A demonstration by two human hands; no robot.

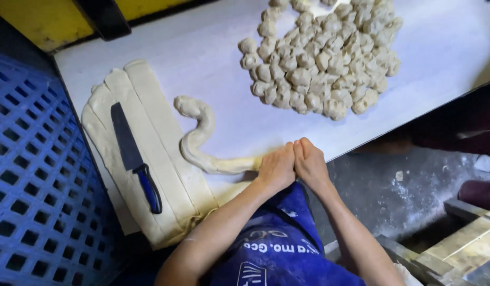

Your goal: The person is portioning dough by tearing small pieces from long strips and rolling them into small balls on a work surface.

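A long rope of pale dough (pixel 200 139) curls across the white table (pixel 202 47). Its near end runs under my left hand (pixel 276 168), which grips it at the table's front edge. My right hand (pixel 310 163) is pressed against the left one, thumbs touching, also closed on the end of the rope. A slab of dough cut into long strips (pixel 160 127) lies to the left. A knife with a dark blade and a blue handle (pixel 135 157) rests on top of the slab.
A large heap of small dough pieces (pixel 324 53) covers the far right of the table. A blue plastic crate (pixel 28 185) stands at the left. A yellow surface (pixel 49 21) lies beyond the table. The floor and metal parts show at the lower right.
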